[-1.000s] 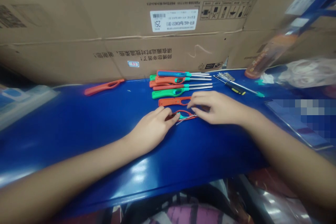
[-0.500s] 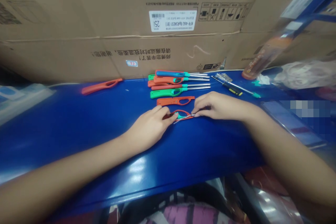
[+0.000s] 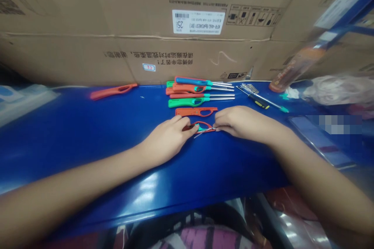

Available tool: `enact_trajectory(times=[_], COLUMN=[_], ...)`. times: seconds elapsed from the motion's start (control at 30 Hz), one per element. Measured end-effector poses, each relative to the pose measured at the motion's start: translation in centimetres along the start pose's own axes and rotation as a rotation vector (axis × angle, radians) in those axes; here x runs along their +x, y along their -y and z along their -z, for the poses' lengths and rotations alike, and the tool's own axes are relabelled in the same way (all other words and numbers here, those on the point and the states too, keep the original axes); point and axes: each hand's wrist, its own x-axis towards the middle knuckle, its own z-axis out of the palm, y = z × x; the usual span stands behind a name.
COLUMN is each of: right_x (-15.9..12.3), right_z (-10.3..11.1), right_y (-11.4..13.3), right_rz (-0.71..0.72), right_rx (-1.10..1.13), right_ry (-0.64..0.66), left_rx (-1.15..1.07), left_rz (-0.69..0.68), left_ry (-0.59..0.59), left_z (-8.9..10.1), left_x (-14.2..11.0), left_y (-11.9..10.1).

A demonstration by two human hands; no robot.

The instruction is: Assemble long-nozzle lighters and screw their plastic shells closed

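Note:
My left hand point(image 3: 169, 138) pinches the handle end of an orange lighter shell point(image 3: 206, 123) and steadies it low over the blue table. A teal trigger point(image 3: 201, 127) sits inside the shell's loop. At the shell's front end, the fingers of my right hand point(image 3: 238, 124) are pinched on a thin pale wire point(image 3: 201, 134) that trails back toward my left thumb. My fingers hide part of the shell and the wire's end. Just beyond lies another orange shell half point(image 3: 194, 112), and past that a stack of long-nosed gas lighters point(image 3: 187, 102) in green, red, orange and blue.
A separate red shell point(image 3: 113, 91) lies at the left. Right of the stack are a metal lighter tube with a teal end point(image 3: 284, 109) and a black-and-yellow tool point(image 3: 258, 102). A phone point(image 3: 321, 140), a bottle point(image 3: 296, 68) and a plastic bag point(image 3: 330, 89) are farther right. A cardboard box point(image 3: 140, 11) stands behind.
The view has shifted slightly. My right hand has tilted a little at the shell's front end, and the wire's loose end now sticks out more. My left hand keeps its hold.

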Motion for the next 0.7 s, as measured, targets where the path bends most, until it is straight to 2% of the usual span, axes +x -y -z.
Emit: enact_trajectory(times=[0.13,0.2,0.33,0.47,0.57,0.7], right_x=[0.1,0.1,0.3,0.8,1.0,0.9], right_z=[0.1,0.1,-0.2,-0.5,-0.5,-0.6], right_y=[1.2,1.3,-0.1,-1.3,-1.0,-0.2], right_rz=[-0.063,-0.066,-0.102,-0.276,-0.280,-0.193], right_rx=[-0.051,0.002,0.305,0.538,0.493,0.341], right_ry=[0.050,0.050,0.006,0.097,0.118,0.038], left_rx=[0.001,-0.009,-0.085,-0.312,-0.459,-0.537], left_rz=[0.004,0.002,-0.004,0.020,0.096,0.187], left_ry=[0.013,0.009,-0.017,-0.091,-0.118,-0.075], left_z=[0.3,0.3,0.0,-0.5,-0.2,0.5], left_x=[-0.1,-0.1,0.0,0.2,0.3,0.3], left_y=[-0.1,0.0,0.4,0.9,1.3,1.7])
